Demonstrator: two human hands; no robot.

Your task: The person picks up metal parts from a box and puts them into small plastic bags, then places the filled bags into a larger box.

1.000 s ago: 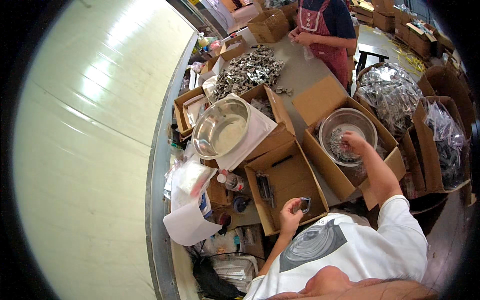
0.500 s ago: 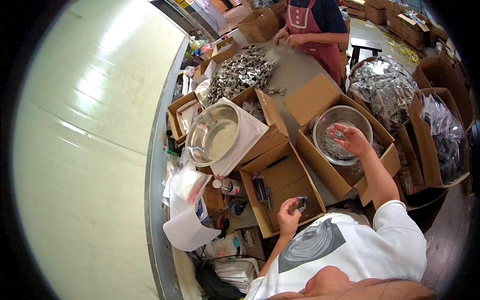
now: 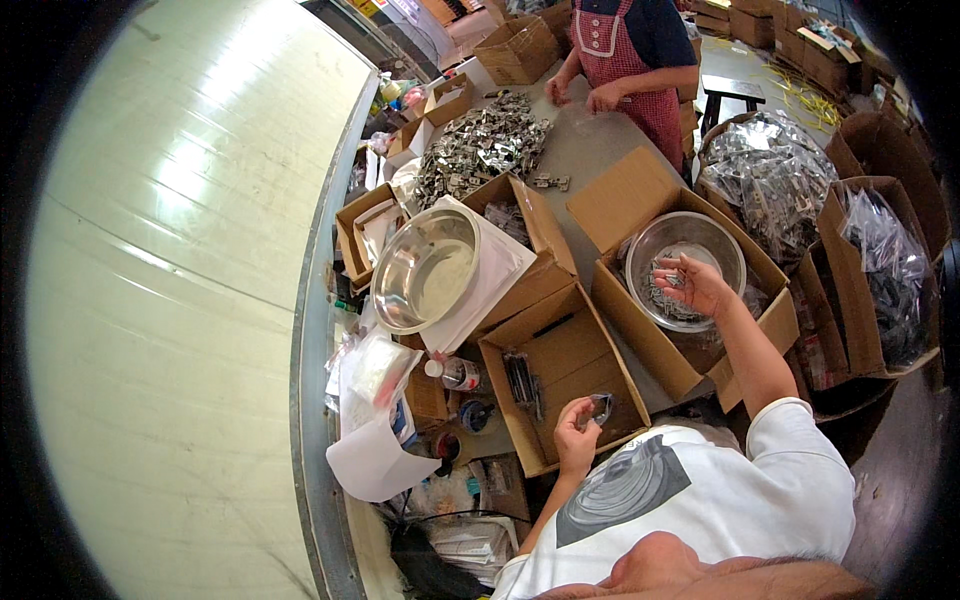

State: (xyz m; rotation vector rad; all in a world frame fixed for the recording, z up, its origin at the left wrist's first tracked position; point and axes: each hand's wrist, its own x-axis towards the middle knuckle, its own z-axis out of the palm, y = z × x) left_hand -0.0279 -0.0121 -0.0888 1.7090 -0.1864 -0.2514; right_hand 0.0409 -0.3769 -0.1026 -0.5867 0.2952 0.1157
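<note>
Right hand (image 3: pixel 708 290), fingers spread over the bowl (image 3: pixel 700 232), could bump its edge and spill bits (image 3: pixel 664 304). Left hand (image 3: pixel 576 436) pinches clear plastic (image 3: pixel 602 409).

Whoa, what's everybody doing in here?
Someone's left hand pinches a small clear bag over an open cardboard box. Their right hand is spread over a metal bowl of little metal pieces. Across the table, somebody in a red checked apron stands near a big pile of metal parts.
</note>
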